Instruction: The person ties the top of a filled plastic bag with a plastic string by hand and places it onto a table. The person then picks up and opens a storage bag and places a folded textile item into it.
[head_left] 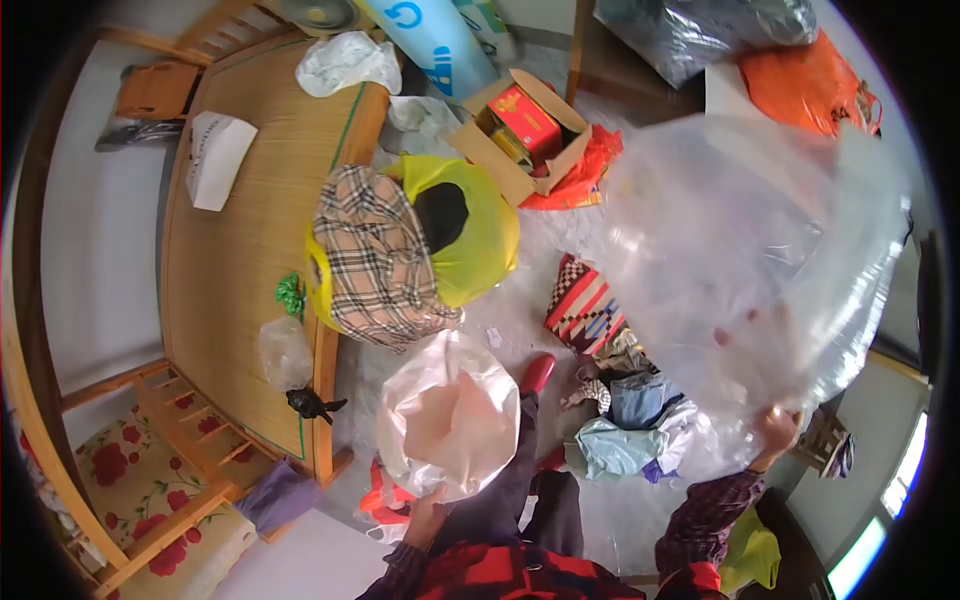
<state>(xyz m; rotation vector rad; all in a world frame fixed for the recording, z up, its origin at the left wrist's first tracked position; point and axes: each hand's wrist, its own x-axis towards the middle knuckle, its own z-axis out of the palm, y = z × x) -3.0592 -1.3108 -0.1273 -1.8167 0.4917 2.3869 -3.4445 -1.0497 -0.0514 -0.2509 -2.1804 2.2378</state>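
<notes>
My left hand (425, 520) grips the lower rim of a pale pink plastic bag (440, 405), whose mouth gapes upward. On the right, my right hand (778, 432) is closed on the bottom of a large clear plastic bag (740, 250), which billows up and away from me; part of the hand shows blurred through the film. Just beyond the pink bag, a plaid cloth (375, 260) hangs out of a yellow bag (480, 240). A pile of clothes (640, 400) lies on the floor between my hands, beside a patterned red cloth (585, 305).
A cardboard box (495, 170) with a red box inside stands ahead, near an orange bag (795, 85). To the left is a wooden bed (240, 260) holding a white bag (218, 160) and small tied bags. A chair (825, 440) stands at the right.
</notes>
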